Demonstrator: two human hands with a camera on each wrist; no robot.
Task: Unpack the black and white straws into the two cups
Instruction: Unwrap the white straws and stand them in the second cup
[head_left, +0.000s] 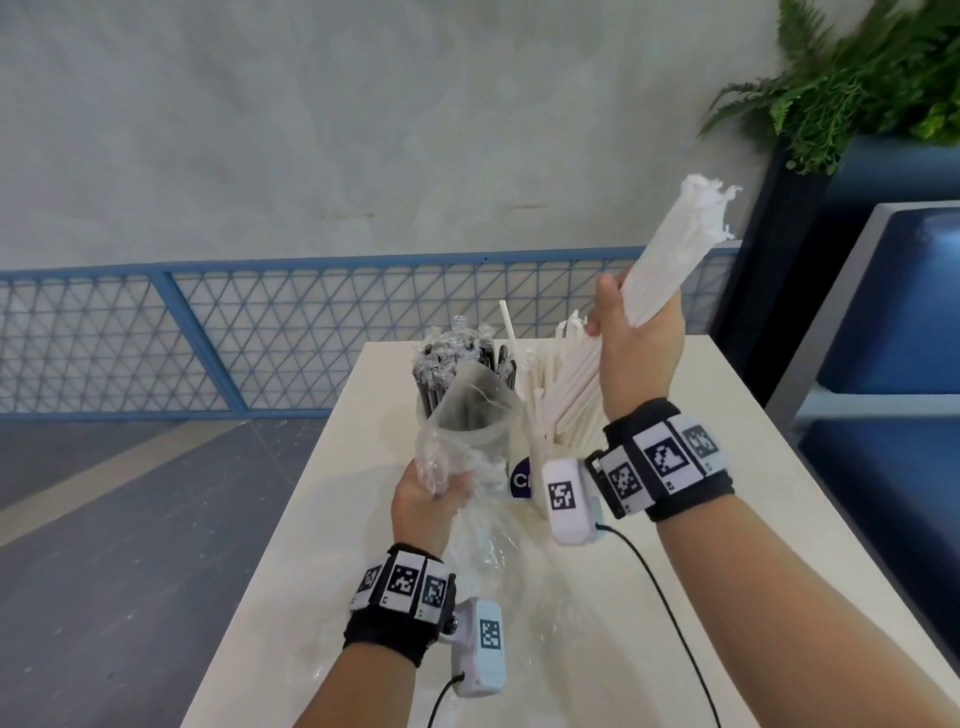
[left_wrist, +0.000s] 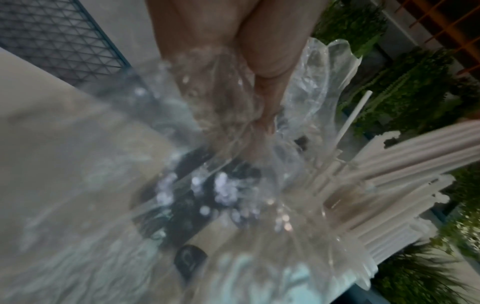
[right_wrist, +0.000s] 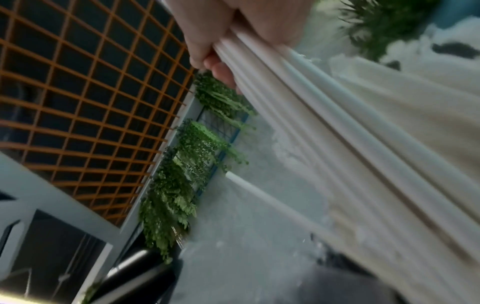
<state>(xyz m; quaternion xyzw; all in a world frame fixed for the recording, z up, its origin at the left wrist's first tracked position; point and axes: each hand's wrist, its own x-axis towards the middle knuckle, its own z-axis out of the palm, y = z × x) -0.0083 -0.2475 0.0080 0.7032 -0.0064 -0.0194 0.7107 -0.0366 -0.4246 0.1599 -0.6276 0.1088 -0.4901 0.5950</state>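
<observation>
My right hand grips a thick bundle of white straws, raised and tilted up to the right above the table. In the right wrist view the same bundle runs from my right hand. My left hand holds a crumpled clear plastic bag in front of the cups; its fingers curl into the bag. Wrapped black straws stand in the left cup. More white straws lean in the right cup, which is mostly hidden.
The cups stand on a cream table whose left edge drops to a grey floor. More clear plastic lies on the table near me. A blue mesh fence runs behind; a fern planter and blue seat stand to the right.
</observation>
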